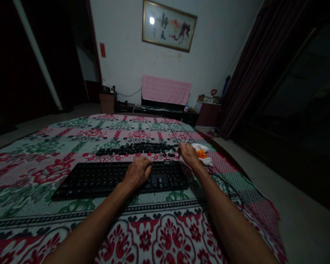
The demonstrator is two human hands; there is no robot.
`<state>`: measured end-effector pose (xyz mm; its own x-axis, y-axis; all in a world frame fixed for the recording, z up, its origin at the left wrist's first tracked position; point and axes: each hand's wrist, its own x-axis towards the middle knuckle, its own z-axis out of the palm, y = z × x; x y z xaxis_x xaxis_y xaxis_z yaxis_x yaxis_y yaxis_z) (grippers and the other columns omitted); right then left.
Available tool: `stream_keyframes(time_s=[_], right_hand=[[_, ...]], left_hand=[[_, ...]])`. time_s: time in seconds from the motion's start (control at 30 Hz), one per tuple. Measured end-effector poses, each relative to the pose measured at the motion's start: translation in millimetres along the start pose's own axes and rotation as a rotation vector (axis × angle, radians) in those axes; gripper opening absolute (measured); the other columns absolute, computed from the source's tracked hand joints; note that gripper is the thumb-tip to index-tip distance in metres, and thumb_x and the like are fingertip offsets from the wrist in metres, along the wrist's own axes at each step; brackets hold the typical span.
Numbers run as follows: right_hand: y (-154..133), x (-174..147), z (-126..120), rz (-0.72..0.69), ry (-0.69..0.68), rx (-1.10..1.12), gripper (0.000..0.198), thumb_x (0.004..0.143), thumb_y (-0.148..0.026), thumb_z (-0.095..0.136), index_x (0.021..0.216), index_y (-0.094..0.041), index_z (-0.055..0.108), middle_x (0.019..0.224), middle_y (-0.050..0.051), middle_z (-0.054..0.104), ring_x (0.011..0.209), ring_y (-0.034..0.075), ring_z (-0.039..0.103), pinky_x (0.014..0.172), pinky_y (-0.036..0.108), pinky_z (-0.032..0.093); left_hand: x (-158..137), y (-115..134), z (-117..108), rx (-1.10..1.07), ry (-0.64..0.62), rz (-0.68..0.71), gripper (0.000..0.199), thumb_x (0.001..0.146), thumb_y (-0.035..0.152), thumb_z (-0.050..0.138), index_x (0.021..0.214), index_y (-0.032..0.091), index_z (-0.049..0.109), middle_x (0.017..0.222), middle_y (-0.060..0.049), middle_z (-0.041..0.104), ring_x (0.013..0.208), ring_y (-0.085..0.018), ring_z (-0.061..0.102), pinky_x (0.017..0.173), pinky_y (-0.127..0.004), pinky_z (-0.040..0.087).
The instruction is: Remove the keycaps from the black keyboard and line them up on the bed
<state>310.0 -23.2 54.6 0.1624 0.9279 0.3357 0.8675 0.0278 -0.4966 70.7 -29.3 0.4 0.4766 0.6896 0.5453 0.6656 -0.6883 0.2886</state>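
Note:
A black keyboard [99, 179] lies on the patterned cloth. Many of its positions show bare key posts; a few keycaps sit at the lower right and along the front. My left hand [139, 170] rests over its middle, palm down, thumb apart from the fingers, with nothing visible in it. Behind the keyboard stretches a long heap of loose black keycaps [143, 147]. At the right end of that heap my right hand [187, 153] is closed in a pinch; whatever its fingertips hold is too small to make out. Beside it lies a white cloth [209, 161] with something orange [201, 154] on it.
A black cable [225, 181] curves over the cloth right of the keyboard. The red, green and white floral cloth [143, 205] covers the wide surface, whose edge drops to the floor at right. Beyond stands a low cabinet with a screen under a pink towel [166, 90].

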Motion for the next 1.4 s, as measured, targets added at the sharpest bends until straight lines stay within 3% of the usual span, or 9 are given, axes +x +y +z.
stream_keyframes(time_s=[0.13,0.27,0.53,0.9,1.03,1.13,1.3,1.4], right_hand=[[-2,12,14,-0.207,-0.082,-0.088,0.033,0.086,-0.016,0.032,0.105,-0.016,0.060,0.092,0.005,0.065,0.085,0.013,0.056,0.076,0.020,0.038],[-6,27,27,-0.322,-0.229,-0.295,0.026,0.079,-0.024,0.049,0.099,-0.022,0.066,0.098,0.004,0.063,0.092,0.016,0.055,0.079,0.022,0.037],[-14,38,41,-0.325,-0.379,-0.536,0.025,0.076,-0.029,0.051,0.093,-0.023,0.068,0.094,0.008,0.062,0.084,0.019,0.058,0.065,0.023,0.039],[-7,36,46,-0.227,-0.360,-0.489,0.028,0.073,-0.030,0.051,0.093,-0.021,0.068,0.092,0.007,0.066,0.083,0.019,0.059,0.066,0.023,0.038],[-7,33,39,-0.200,-0.299,-0.420,0.030,0.072,-0.033,0.053,0.094,-0.020,0.068,0.091,0.006,0.067,0.081,0.018,0.058,0.065,0.023,0.037],[-5,30,26,-0.190,-0.162,-0.307,0.028,0.076,-0.034,0.048,0.087,-0.018,0.068,0.084,0.005,0.067,0.077,0.016,0.057,0.066,0.022,0.036],[7,20,-2,-0.130,0.124,0.059,0.040,0.085,-0.029,0.029,0.084,-0.016,0.066,0.082,0.005,0.065,0.077,0.015,0.056,0.068,0.023,0.039],[9,10,-15,-0.097,0.176,0.226,0.044,0.087,-0.034,0.025,0.082,-0.016,0.065,0.078,0.005,0.064,0.072,0.015,0.055,0.065,0.024,0.040]], left_hand=[[-1,-4,3,0.036,-0.008,-0.015,0.019,0.081,0.020,0.046,0.091,0.016,0.062,0.093,-0.007,0.061,0.091,-0.019,0.054,0.081,-0.033,0.045],[-2,-5,5,0.033,-0.012,-0.018,0.018,0.081,0.020,0.046,0.090,0.017,0.062,0.093,-0.007,0.060,0.091,-0.018,0.054,0.081,-0.032,0.045],[-1,-2,3,0.024,-0.022,-0.039,0.019,0.082,0.020,0.046,0.090,0.018,0.062,0.091,-0.007,0.060,0.091,-0.019,0.053,0.082,-0.032,0.045],[-2,-1,2,0.037,-0.031,-0.038,0.019,0.082,0.021,0.045,0.091,0.017,0.062,0.092,-0.008,0.059,0.092,-0.020,0.052,0.082,-0.033,0.044],[-1,-1,1,0.038,-0.058,-0.043,0.020,0.083,0.021,0.044,0.090,0.017,0.062,0.092,-0.007,0.059,0.091,-0.019,0.053,0.082,-0.032,0.044],[-1,-1,1,0.038,-0.064,-0.041,0.020,0.083,0.021,0.044,0.090,0.017,0.063,0.092,-0.007,0.060,0.090,-0.019,0.053,0.081,-0.032,0.044],[-2,-2,2,0.058,-0.041,-0.020,0.020,0.082,0.020,0.045,0.091,0.016,0.063,0.094,-0.007,0.060,0.089,-0.019,0.053,0.081,-0.032,0.045],[-2,-2,3,0.066,-0.035,-0.008,0.020,0.082,0.021,0.045,0.092,0.016,0.062,0.093,-0.007,0.060,0.089,-0.019,0.053,0.081,-0.032,0.044]])
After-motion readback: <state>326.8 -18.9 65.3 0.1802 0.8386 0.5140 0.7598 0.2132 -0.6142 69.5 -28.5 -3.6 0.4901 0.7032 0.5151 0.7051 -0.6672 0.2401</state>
